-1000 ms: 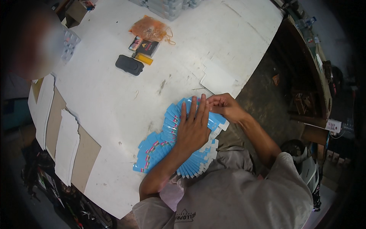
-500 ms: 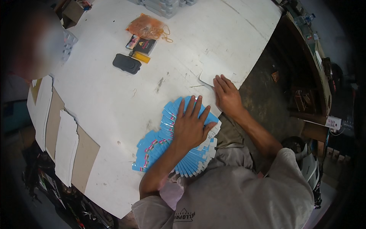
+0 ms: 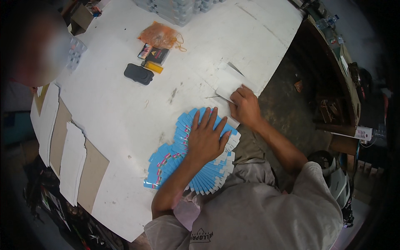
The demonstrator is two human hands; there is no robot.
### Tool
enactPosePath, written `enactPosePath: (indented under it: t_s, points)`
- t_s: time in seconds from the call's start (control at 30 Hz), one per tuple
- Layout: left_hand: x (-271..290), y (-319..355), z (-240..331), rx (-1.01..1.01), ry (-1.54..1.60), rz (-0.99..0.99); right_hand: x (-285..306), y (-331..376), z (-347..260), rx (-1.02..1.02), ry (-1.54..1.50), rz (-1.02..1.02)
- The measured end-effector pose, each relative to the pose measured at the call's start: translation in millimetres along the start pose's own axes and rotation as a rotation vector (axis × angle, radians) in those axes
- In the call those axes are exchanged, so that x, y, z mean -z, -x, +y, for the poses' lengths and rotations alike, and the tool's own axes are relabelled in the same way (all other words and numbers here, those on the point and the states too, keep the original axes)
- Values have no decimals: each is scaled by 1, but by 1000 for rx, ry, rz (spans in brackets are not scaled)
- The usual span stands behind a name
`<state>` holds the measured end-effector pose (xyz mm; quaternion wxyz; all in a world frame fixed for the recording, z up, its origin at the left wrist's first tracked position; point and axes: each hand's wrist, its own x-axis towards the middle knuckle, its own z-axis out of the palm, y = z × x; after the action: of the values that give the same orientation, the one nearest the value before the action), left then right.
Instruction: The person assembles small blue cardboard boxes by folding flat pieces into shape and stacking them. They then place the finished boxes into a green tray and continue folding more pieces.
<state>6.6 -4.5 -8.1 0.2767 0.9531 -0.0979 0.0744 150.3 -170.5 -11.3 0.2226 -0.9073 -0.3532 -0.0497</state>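
Blue flat printed card pieces [image 3: 207, 176] with white tabbed ends overlap in a broad curved fan at the table's near edge. My left hand [image 3: 205, 141] lies palm down on the fan with its fingers spread. To its right, my right hand [image 3: 246, 106] has its fingers bent and pressed together on the edge of a white sheet [image 3: 228, 81]. That sheet is partly raised off the table, with a dark gap or shadow along its far edge. The thumb and the underside of the right hand's grip are hidden.
Farther off on the white table [image 3: 116, 125] lie a dark grey case [image 3: 138, 74], a yellow lighter [image 3: 153, 67], a black box [image 3: 158, 54] and an orange-filled plastic bag [image 3: 156, 35]. Grey trays [image 3: 175, 11] are stacked behind. White paper stacks [image 3: 71, 162] line the left edge. A blurred person is at left.
My right hand's fingers have curled from lying flat to gripping the white sheet, which has lifted and shifted. The left hand stays on the fan, almost unmoved.
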Motion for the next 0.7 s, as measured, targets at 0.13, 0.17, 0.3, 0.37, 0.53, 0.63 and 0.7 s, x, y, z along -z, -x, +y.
enactPosePath:
  t_s: [0.13,0.17,0.3,0.37,0.53,0.63,0.7]
  points:
    - [0,-1,-1,9,12,-8,9,-17,14,57,-72,-127]
    - [0,-1,-1,8,14,-10,8,-18,17,28,-98,-170]
    - [0,-1,0,2,12,-7,-2,-10,19,103,-159,-53]
    - [-1,-1,0,0,24,11,1,-11,12,64,-168,-85]
    - [2,-2,2,11,35,-1,3,-5,7,65,-237,-143]
    - [1,-2,1,6,33,1,4,-3,5,38,-313,-141]
    - [1,-2,1,7,32,5,6,-3,4,-3,-370,-120]
